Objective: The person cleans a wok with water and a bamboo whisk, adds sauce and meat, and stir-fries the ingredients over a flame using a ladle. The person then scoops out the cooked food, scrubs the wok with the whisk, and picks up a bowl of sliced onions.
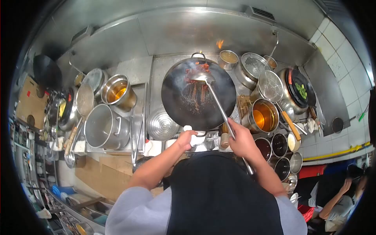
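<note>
A large dark wok [178, 98] sits on the stove in front of me, smoking a little. Small reddish-brown pieces of food [202, 67] lie near its far side, and an oily streak runs down the middle. My right hand [242, 140] is wrapped round the long metal handle of a ladle [204, 77], whose head rests among the food. At the wok's near rim, my left hand [186, 139] grips a folded white cloth [197, 139] against the wok's near loop handle. The fingers under the cloth are partly hidden.
Right of the wok stand a pot of amber oil [264, 116], a wire strainer [270, 86] and several dark sauce pots [279, 145]. On the left are a perforated ladle [162, 124], a deep pot [102, 127] and another oil pot [118, 93]. Another person's arm [335, 201] shows at lower right.
</note>
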Demonstrator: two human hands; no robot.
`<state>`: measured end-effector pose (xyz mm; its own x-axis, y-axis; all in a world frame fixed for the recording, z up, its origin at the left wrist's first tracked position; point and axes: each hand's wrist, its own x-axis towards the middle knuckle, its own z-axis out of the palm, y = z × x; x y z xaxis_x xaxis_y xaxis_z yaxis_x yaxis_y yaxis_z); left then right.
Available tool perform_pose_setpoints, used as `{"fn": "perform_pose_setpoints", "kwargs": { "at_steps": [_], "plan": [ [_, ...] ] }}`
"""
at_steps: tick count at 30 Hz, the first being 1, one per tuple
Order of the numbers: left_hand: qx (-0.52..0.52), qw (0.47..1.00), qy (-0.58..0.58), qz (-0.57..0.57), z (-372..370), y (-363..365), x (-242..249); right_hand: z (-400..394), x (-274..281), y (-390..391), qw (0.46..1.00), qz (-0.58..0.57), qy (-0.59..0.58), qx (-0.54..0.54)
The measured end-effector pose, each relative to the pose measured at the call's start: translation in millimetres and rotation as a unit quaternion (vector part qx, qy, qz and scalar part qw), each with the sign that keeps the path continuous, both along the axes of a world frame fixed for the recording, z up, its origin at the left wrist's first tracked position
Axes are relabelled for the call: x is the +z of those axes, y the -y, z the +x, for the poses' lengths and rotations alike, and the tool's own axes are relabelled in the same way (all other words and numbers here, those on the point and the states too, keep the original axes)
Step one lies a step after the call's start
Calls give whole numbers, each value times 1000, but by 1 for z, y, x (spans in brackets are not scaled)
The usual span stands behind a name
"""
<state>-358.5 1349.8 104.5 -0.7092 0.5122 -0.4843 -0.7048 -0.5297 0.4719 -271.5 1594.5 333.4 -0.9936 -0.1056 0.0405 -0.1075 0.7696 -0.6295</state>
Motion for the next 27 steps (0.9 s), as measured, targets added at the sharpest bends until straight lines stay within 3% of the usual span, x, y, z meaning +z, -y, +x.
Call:
{"fn": "perform_pose_setpoints", "kwargs": {
  "at_steps": [5,7,10,14,19,23,27],
  "plan": [
    [-119,981,67,136,-38,9,50,46,31,-11,982,-155,77,-68],
    [-79,987,92,103,-31,4,91,50,39,-15,975,-199,50,-88],
    [-129,969,100,188,-24,8,102,52,50,-21,972,-212,0,-102],
    [-63,983,134,111,-5,4,139,55,74,-22,959,-248,-53,-129],
    [-34,994,18,105,25,16,171,46,75,-39,947,-280,-117,-106],
    [26,998,0,52,36,31,144,44,81,-48,934,-325,-91,-115],
    [84,996,-33,-4,57,51,156,34,79,-50,920,-369,-110,-68]
  ]
}}
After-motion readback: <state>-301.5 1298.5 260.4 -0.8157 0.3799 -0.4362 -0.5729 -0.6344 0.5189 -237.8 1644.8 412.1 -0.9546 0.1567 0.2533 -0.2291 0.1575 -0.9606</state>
